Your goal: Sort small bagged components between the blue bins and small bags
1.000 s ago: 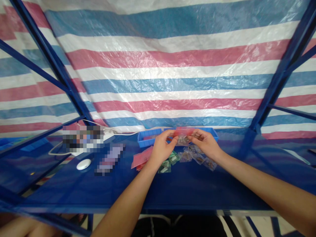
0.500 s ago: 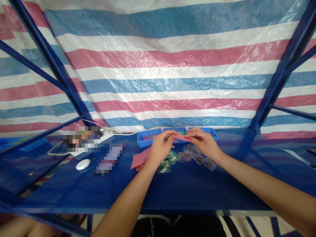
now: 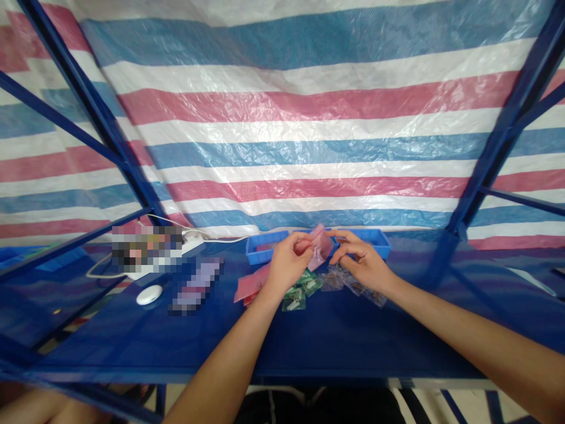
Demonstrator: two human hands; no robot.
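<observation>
A small pink plastic bag (image 3: 321,250) is pinched between the thumb and fingers of my left hand (image 3: 289,259). It stands up, wrinkled, between my two hands. My right hand (image 3: 361,264) is just to its right, fingers bent and apart, the index fingertip reaching the bag's edge. Under my left hand lie green-looking packets (image 3: 296,294) with small pale parts inside. Clear packets (image 3: 333,280) of thin brownish pieces lie below my right hand, partly covered by it. A stack of pink bags (image 3: 251,285) sits left of my left wrist.
Blue bins stand in a row at the back, among them a left bin (image 3: 260,257) and a right bin (image 3: 379,240). On the left are a white rounded case (image 3: 149,294), a blurred-out object (image 3: 198,282) and a power strip (image 3: 188,244) with cables. Blue posts flank the table (image 3: 353,347).
The pink bag, earlier stretched flat between both hands, now stands upright in my left hand. My right hand's pinch has loosened and its fingers have spread; my left hand has barely moved.
</observation>
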